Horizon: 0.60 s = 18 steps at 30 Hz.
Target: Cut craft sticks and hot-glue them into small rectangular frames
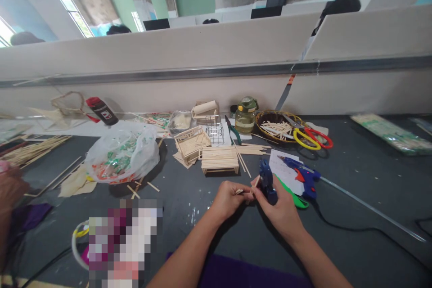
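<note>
My left hand (228,199) is closed in a pinch on a short wooden stick (240,191) just above the dark table (354,198). My right hand (278,209) meets it from the right, its fingertips on another thin stick (255,182), and it also grips a blue tool (268,182) with a green handle (294,197). The two hands touch at the sticks. Just beyond them stand a flat slatted stick model (219,160) and a small stick-built frame (191,142).
A blue glue gun (303,175) lies on white paper to the right, its cable running off right. Behind it are a basket of sticks (275,128), scissors (312,137), a bottle (245,117) and pliers (232,131). A plastic bag (123,153) and loose sticks (33,149) lie left.
</note>
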Tool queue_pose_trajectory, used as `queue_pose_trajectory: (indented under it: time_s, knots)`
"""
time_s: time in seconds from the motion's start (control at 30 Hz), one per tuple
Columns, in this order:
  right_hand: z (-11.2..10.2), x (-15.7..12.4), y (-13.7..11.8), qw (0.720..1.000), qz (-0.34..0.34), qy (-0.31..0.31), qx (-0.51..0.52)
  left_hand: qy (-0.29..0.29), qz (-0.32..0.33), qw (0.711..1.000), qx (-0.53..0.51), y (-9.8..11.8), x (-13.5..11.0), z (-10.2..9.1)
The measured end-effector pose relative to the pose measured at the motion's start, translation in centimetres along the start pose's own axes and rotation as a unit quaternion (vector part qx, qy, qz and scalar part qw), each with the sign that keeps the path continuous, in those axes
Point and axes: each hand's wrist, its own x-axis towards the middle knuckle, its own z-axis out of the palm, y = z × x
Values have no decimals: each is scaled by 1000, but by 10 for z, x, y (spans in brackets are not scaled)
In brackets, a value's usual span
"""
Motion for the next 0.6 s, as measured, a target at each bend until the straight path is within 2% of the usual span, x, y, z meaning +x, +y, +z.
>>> queue_pose_trajectory:
  time_s: [0.13,0.3,0.43,0.5,0.6]
  knots:
    - [0,1,3,1000,13,17,18,-8,-1,999,-36,5,-2,3]
    - [0,1,-1,993,69,63,75,-15,-6,998,-60,19,-7,6]
    - [1,-1,-7,989,78,63,109,-21,-15,993,-114,26,-9,8]
    - [-2,-2,-7,992,61,65,88,-21,-27,991,-130,30,-10,5]
    - [-19,-2,0,997,6,74,-12,-7,-53,988,-143,39,-14,-4]
